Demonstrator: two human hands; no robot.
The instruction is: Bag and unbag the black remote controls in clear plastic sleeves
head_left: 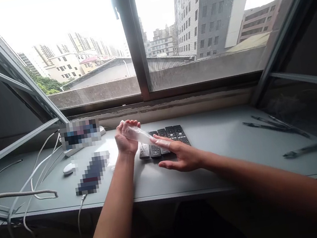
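My left hand is raised over the table with its fingers curled around a thin, translucent plastic bag. The bag stretches across toward my right hand, whose fingers are extended and whose thumb stands apart. Clear film covers the front fingers of that hand, which seem to be inside the bag's mouth. Below and behind the hands, several black remote controls lie side by side. At the left end of that row, another remote appears to have clear plastic over it.
On the left, a blurred-out phone-like object with a cable, a white rounded item, a power strip and loose white cables lie about. Pens rest at the right. Metal frame bars flank the table; a window stands behind.
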